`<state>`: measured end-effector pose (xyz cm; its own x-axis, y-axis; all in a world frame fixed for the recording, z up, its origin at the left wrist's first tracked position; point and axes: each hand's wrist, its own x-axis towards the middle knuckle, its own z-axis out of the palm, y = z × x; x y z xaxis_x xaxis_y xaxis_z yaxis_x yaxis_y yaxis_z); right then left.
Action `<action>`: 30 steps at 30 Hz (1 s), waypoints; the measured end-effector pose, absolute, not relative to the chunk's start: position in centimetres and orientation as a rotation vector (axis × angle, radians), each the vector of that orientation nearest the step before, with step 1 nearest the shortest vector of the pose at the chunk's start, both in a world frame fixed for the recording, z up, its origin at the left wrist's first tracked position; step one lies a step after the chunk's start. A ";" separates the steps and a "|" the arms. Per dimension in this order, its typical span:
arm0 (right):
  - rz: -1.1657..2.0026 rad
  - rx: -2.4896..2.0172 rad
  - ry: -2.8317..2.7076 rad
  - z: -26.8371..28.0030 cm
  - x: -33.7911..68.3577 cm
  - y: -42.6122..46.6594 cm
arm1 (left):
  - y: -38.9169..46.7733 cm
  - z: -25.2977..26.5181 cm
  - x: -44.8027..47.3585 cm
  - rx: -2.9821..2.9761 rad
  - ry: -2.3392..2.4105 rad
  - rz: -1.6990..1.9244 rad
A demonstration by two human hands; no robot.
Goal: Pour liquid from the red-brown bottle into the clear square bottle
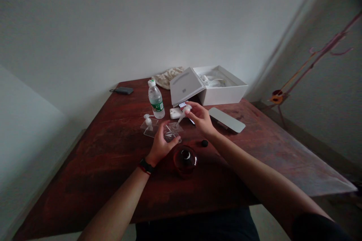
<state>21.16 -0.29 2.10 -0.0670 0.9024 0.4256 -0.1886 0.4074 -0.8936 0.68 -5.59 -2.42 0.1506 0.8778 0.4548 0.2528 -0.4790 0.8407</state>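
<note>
My right hand (200, 118) pinches a white, translucent piece with a narrow stem (182, 116), tilted down to the left. The stem's lower end is over a clear plastic item (171, 134) that my left hand (161, 144) curls around, thumb and fingers at its sides. What exactly the clear item is, I cannot make out. Left of it, a white bulb-shaped piece (148, 121) stands on a clear flat plate (149, 131). Close to my left wrist is a dark reddish round bottle (185, 163) with its neck uncapped. A small black cap (204, 143) lies right of it.
A water bottle (156, 101) with a green label stands behind my hands. Farther back are a white open box (224, 96), its leaning lid (185, 87) and a patterned cloth (168, 78). A silver flat device (227, 120) lies right, a grey pouch-like item (123, 90) far left.
</note>
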 end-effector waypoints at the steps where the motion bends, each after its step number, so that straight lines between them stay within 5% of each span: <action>1: 1.029 -0.712 -1.327 2.2 21.3 -0.2 | -5.5 -2.5 0.6 1.833 1.077 1.337; 30: 1.219 -0.723 -1.206 1.9 21.3 0.0 | -5.5 -2.8 0.6 1.850 1.076 1.308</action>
<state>21.30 0.00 1.85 -0.0920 0.9514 0.2938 -0.3038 0.2541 -0.9182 0.63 -5.48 -2.81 0.1765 0.8801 0.4407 0.2631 -0.4736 0.8405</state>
